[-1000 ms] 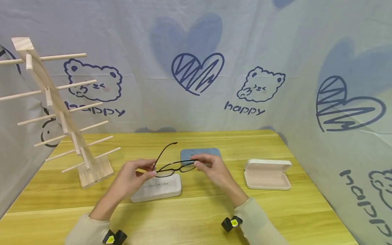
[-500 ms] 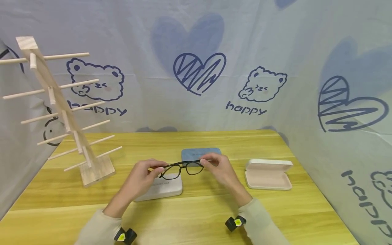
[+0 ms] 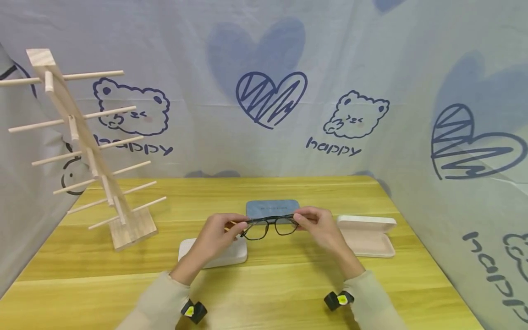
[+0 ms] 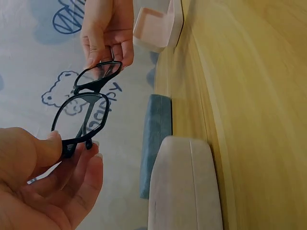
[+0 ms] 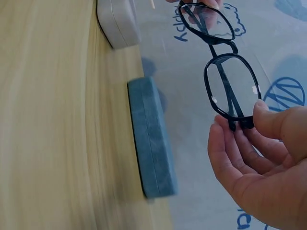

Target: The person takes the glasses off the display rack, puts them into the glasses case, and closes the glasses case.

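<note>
Black-framed eyeglasses [image 3: 256, 230] are held up above the table between both hands, lenses facing me. In both wrist views the temples lie folded behind the lenses. My left hand [image 3: 218, 236] pinches one end of the frame between thumb and fingers, and my right hand [image 3: 319, 227] pinches the other end. Below and behind the glasses lies a closed blue glasses case [image 3: 272, 207]. A closed white glasses case [image 3: 227, 255] sits under my left hand, partly covered by it. An open glasses case [image 3: 367, 243], pinkish inside, stands beside my right hand.
At the left stands a wooden rack [image 3: 92, 160] with several thin pegs on a square base. The yellow wood-grain table [image 3: 264, 298] ends at a printed cloth [image 3: 198, 128] at the back, which also rises along both sides.
The raised temple has been folded in, and the lenses have tilted to face me. Both hands and the glasses have moved right, uncovering part of the white case.
</note>
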Motion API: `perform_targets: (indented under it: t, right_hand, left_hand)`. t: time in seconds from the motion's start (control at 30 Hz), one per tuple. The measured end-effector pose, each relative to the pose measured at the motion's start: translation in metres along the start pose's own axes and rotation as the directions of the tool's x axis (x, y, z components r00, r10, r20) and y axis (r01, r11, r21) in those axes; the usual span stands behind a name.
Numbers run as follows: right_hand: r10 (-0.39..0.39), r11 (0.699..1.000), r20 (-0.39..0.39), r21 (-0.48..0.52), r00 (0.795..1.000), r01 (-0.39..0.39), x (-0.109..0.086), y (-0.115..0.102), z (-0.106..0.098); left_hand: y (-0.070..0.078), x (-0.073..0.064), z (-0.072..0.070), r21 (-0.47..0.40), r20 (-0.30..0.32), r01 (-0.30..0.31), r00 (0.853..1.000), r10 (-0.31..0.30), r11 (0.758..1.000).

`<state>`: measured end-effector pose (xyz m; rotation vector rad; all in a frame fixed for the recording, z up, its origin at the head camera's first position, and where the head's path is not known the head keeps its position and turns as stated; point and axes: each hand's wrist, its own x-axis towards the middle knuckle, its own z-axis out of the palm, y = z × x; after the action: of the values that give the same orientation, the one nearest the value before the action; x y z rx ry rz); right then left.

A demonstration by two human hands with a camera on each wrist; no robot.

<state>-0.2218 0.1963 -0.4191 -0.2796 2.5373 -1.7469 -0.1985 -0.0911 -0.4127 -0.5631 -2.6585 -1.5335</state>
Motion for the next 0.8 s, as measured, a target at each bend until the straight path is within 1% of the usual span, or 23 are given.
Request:
perform_targets:
  t: [0.2, 0.3, 0.4, 0.57, 0.63, 0.73, 0.8]
  right_hand:
    - [0.037, 0.999, -0.041, -0.020, 0.998, -0.038, -0.007, 0.007, -0.024]
    - [0.051, 0.998, -0.060, -0.031, 0.997, -0.053, -0.012, 0.011, -0.037]
    - [0.043, 0.997, -0.069, -0.065, 0.997, -0.047, -0.018, 0.016, -0.051]
    - [0.023, 0.995, -0.073, -0.091, 0.997, -0.030, -0.028, 0.022, -0.077]
    - [0.015, 0.994, -0.077, -0.103, 0.997, -0.023, -0.032, 0.024, -0.087]
    - [-0.003, 0.993, -0.073, -0.121, 0.997, -0.006, -0.038, 0.028, -0.102]
    - [-0.003, 0.992, -0.079, -0.124, 0.997, -0.007, -0.042, 0.032, -0.111]
  left_hand:
    - [0.009, 0.012, 0.023, -0.055, 0.026, -0.025, 0.999, 0.027, 0.998]
    - [0.014, 0.018, 0.035, -0.085, 0.039, -0.023, 0.999, 0.026, 0.996]
    - [0.020, 0.023, 0.047, -0.109, 0.071, -0.012, 0.997, 0.020, 0.994]
    - [0.029, 0.031, 0.068, -0.098, 0.131, -0.015, 0.991, 0.028, 0.995]
    - [0.032, 0.035, 0.077, -0.092, 0.144, -0.016, 0.989, 0.029, 0.996]
    - [0.036, 0.040, 0.091, -0.111, 0.155, -0.010, 0.988, 0.028, 0.994]
    - [0.039, 0.044, 0.101, -0.122, 0.160, -0.011, 0.987, 0.031, 0.992]
